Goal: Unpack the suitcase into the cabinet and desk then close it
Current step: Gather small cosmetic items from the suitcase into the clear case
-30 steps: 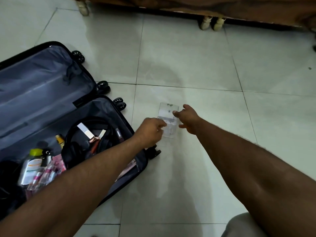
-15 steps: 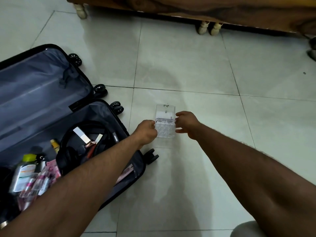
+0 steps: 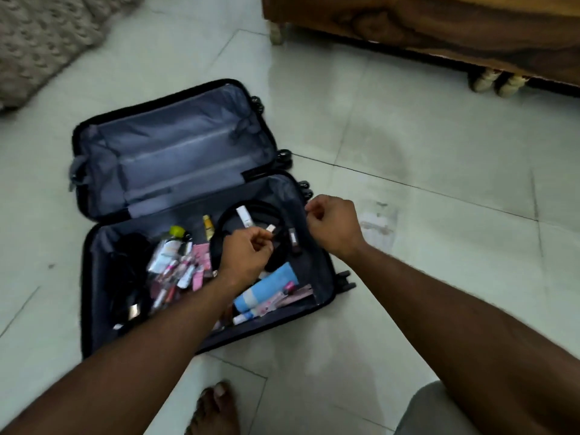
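Both grips hang loosely curled and empty over the open suitcase point(image 3: 201, 246).

Left hand point(image 3: 246, 255) hovers above the black headphones point(image 3: 251, 233), fingers half-folded, likely choosing what to lift next; right hand point(image 3: 332, 226) sits at the case's right rim, holding nothing. Bottles, tubes and pink packets crowd the near half; the lid half lies bare. A clear box point(image 3: 376, 226) rests just beside it on pale floor tiles point(image 3: 439, 136), with wooden furniture point(image 3: 439, 26) beyond and a rug point(image 3: 40, 39) far left.

Labels on the bottles point(image 3: 166, 252) seem too blurred.
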